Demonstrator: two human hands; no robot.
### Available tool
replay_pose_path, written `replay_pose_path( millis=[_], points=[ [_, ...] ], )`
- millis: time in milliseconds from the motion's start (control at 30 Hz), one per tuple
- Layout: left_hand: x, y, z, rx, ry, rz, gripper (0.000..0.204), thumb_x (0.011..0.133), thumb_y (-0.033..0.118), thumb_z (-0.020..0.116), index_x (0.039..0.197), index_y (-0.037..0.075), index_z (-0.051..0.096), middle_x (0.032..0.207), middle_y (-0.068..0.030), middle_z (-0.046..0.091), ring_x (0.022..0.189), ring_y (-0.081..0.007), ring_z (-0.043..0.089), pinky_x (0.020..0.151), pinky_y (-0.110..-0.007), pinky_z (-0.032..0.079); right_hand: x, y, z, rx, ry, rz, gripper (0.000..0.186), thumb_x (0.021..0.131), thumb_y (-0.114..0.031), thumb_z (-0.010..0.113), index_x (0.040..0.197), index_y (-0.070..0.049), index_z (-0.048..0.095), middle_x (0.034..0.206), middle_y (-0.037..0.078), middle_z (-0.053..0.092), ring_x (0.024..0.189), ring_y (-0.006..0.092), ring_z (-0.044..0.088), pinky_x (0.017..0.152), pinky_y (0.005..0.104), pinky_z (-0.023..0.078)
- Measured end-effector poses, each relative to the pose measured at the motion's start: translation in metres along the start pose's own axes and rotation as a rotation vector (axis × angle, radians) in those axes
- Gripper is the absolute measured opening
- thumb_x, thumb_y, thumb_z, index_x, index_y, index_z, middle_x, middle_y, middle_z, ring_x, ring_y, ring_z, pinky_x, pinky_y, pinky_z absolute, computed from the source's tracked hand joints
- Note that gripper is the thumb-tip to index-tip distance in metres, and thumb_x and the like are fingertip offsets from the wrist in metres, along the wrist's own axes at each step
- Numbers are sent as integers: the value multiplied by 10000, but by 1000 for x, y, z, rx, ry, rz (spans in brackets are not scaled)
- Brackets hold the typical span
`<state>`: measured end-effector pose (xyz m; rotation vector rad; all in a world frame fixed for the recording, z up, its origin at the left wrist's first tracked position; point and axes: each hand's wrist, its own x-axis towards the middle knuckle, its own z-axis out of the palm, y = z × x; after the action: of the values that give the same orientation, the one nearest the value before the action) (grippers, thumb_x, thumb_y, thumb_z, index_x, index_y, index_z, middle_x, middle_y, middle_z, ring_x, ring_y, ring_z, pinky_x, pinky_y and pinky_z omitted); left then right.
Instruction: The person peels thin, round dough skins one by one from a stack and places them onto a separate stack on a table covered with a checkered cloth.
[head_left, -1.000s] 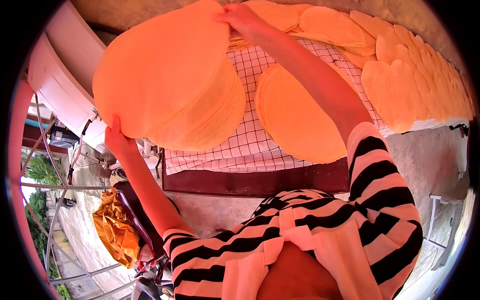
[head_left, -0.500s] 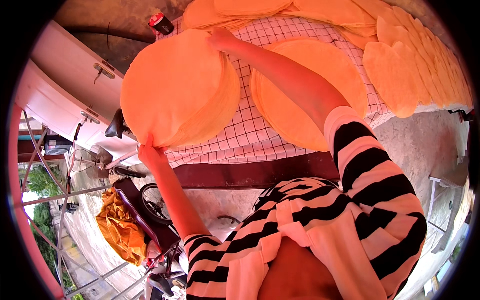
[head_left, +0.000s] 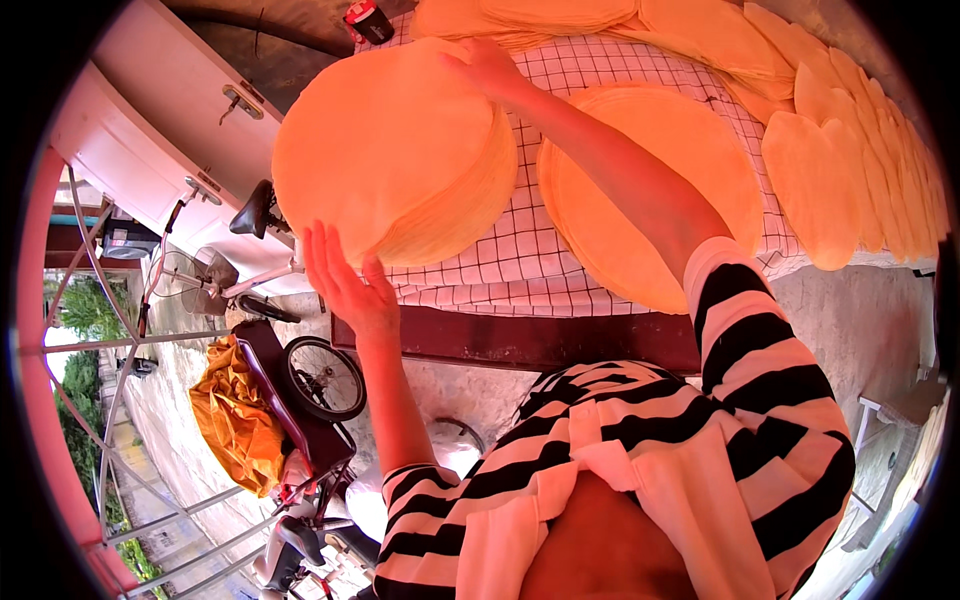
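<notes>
Orange sheets [head_left: 850, 150] lie overlapped at right, apparently unstacked; a left stack [head_left: 390, 140] and a right stack [head_left: 690, 140] stand formed on the cloth-covered table [head_left: 520, 340]. Left hand [head_left: 350, 285]: grip spread wide, holding nothing, at the left stack's near edge. Right hand [head_left: 490, 72]: at its far edge; grip closure cannot be determined.

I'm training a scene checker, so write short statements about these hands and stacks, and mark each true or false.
1. The right hand is at the left stack of thin round sheets. True.
2. The left hand is clenched in a fist. False: the left hand's fingers are spread.
3. The right forearm crosses above the right stack. True.
4. The cloth under both stacks is plain. False: the cloth has a dark-lined grid.
</notes>
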<state>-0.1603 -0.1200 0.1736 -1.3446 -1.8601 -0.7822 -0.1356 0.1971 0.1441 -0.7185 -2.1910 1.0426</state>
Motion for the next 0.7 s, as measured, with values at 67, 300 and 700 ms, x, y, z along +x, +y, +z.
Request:
replay_pose_path(
  millis=[67,300,700],
  points=[
    [6,13,12,80,-104,95,516,900,396,412,1225,-6,411,1270,-190,418,1201,-367,365,976,-533,245,4,-4,7,-32,-93,-9,532,807,-381,503,1152,22,458,1244,189,402,1120,306,432,898,375,386],
    [-19,8,51,111,-140,105,402,814,248,570,1129,14,483,1159,-148,507,1077,-315,472,919,-469,315,-2,11,18,-227,-62,-63,566,798,-349,521,1212,21,413,1333,242,291,1232,354,317,990,380,308],
    [-20,17,55,178,-164,134,382,835,236,552,1128,3,475,1186,-171,482,1103,-335,456,920,-495,323,-194,76,-120,208,-6,192,299,866,-303,512,929,-14,556,940,93,583,881,174,555,761,301,437]
  ],
)
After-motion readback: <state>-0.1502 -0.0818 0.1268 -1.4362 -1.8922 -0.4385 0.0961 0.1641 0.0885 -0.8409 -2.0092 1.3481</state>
